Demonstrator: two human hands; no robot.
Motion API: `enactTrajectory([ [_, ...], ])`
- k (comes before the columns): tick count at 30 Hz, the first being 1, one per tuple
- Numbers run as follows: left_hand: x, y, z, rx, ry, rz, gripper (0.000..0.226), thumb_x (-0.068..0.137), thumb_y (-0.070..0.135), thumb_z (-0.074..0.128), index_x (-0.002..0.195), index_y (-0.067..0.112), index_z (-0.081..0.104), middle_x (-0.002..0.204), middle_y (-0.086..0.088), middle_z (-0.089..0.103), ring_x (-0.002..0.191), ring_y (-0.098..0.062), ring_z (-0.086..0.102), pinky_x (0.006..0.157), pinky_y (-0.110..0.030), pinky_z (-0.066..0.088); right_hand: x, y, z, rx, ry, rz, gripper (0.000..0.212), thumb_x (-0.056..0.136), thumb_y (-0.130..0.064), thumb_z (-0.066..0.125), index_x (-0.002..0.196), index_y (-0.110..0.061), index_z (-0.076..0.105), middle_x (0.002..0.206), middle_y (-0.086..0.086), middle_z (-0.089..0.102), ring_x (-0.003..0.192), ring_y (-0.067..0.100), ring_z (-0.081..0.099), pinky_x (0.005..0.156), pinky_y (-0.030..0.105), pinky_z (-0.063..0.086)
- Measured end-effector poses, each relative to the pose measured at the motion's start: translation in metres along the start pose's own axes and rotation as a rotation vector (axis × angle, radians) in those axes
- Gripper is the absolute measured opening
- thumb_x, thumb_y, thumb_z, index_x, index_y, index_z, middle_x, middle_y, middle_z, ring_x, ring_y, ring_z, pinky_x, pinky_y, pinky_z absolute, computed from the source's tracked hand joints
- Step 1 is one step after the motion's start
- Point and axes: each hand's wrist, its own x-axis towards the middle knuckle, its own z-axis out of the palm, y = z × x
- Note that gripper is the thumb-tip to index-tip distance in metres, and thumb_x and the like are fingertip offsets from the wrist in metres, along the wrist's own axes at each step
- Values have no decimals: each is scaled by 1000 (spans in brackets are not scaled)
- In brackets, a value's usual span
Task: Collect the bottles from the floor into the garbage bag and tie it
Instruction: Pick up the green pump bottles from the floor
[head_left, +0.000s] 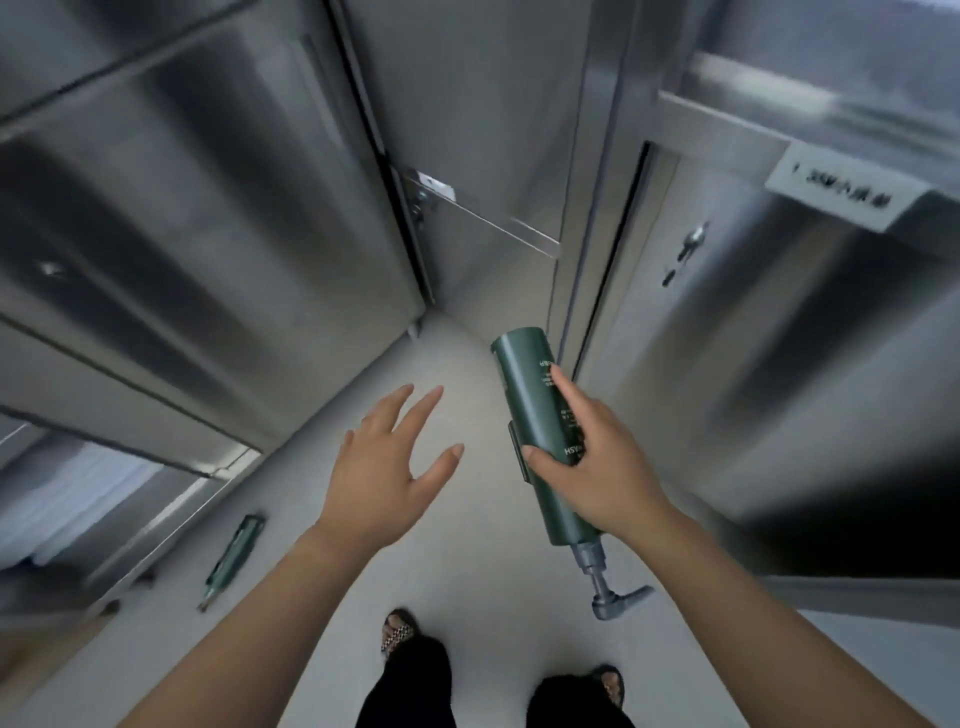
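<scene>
1. My right hand (587, 467) is wrapped around a dark green pump bottle (540, 431), thumb on its near side and fingers (563, 387) lying across the printed label. I hold it above the floor with its base pointing away from me and its grey pump head (615, 597) hanging down toward my feet.
2. My left hand (392, 457) is empty, palm down, its fingers spread apart. It hovers just to the left of the held bottle without touching it.
3. A second green bottle (231, 558) lies on its side on the pale floor (457, 561), well to the left of and below my left hand, close beside the base of the steel cabinet (156, 249) on that side.
4. The label text on the held bottle is too blurred to read. The white tag (841, 195) on the steel unit to my right is also illegible.
5. My palm hides the middle of the held bottle. The picture is soft all over, so small details on the floor bottle are hard to make out.
6. An open gap under the left cabinet shows something pale and folded (83, 499) inside; I cannot tell what it is.
7. My feet (400, 631), in patterned sandals, stand at the bottom edge, partly cut off.
</scene>
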Motion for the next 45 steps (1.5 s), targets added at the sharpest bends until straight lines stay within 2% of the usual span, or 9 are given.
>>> enactTrajectory([
  [4, -36, -15, -65, 49, 138, -108, 76, 76, 71, 25, 143, 36, 29, 152, -1, 30, 140, -23, 28, 108, -55, 30, 10, -67, 7, 6, -102, -122, 84, 73, -47, 65, 140, -54, 13, 114, -16, 41, 96, 0, 46, 81, 20, 37],
  [7, -59, -43, -101, 45, 219, -199, 70, 82, 67, 34, 144, 36, 29, 154, -3, 28, 141, -25, 26, 108, -57, 28, 23, -113, 27, -45, -186, -213, 84, 75, -44, 66, 142, -50, 15, 118, -10, 46, 98, 3, 47, 82, 22, 37],
  [12, -100, -118, -144, 40, 265, -346, 74, 80, 74, 24, 144, 38, 27, 154, -1, 27, 142, -24, 24, 110, -58, 25, 41, -182, 91, -60, -309, -312, 83, 76, -39, 67, 142, -48, 18, 134, -7, 46, 116, 6, 48, 96, 29, 41],
  [17, -132, -196, -169, 7, 242, -458, 66, 86, 62, 38, 145, 35, 25, 153, -4, 29, 142, -24, 24, 110, -55, 26, 53, -227, 168, -124, -389, -361, 83, 75, -38, 65, 140, -51, 17, 132, -9, 47, 108, 4, 45, 85, 21, 35],
  [21, -145, -243, -178, -39, 242, -508, 63, 87, 58, 42, 144, 34, 28, 153, -4, 29, 140, -23, 27, 110, -51, 28, 64, -250, 220, -195, -457, -384, 83, 73, -39, 65, 139, -53, 17, 132, -14, 46, 100, -5, 38, 75, 12, 32],
  [24, -145, -274, -179, -45, 233, -531, 62, 88, 56, 43, 144, 34, 30, 153, -4, 31, 139, -23, 30, 109, -49, 29, 83, -263, 249, -235, -503, -396, 84, 72, -43, 64, 138, -55, 15, 132, -13, 46, 99, -2, 41, 75, 15, 34],
  [32, -128, -333, -180, -106, 292, -788, 61, 87, 59, 41, 142, 36, 30, 153, -2, 31, 139, -23, 30, 109, -50, 29, 161, -280, 329, -183, -735, -500, 85, 73, -35, 70, 142, -45, 21, 140, -11, 45, 125, 6, 42, 94, 17, 31],
  [37, -115, -350, -186, -42, 279, -1022, 62, 86, 60, 38, 143, 40, 23, 154, 3, 26, 141, -20, 24, 111, -54, 24, 211, -300, 391, -127, -923, -570, 87, 69, -42, 71, 137, -57, 18, 125, -17, 46, 109, 1, 46, 87, 20, 36],
  [45, -103, -387, -181, -108, 297, -1196, 61, 88, 60, 37, 144, 39, 23, 152, 2, 30, 140, -18, 25, 112, -50, 23, 248, -314, 471, -133, -1118, -619, 89, 65, -47, 70, 137, -57, 18, 126, -18, 47, 109, 0, 48, 83, 8, 32],
])
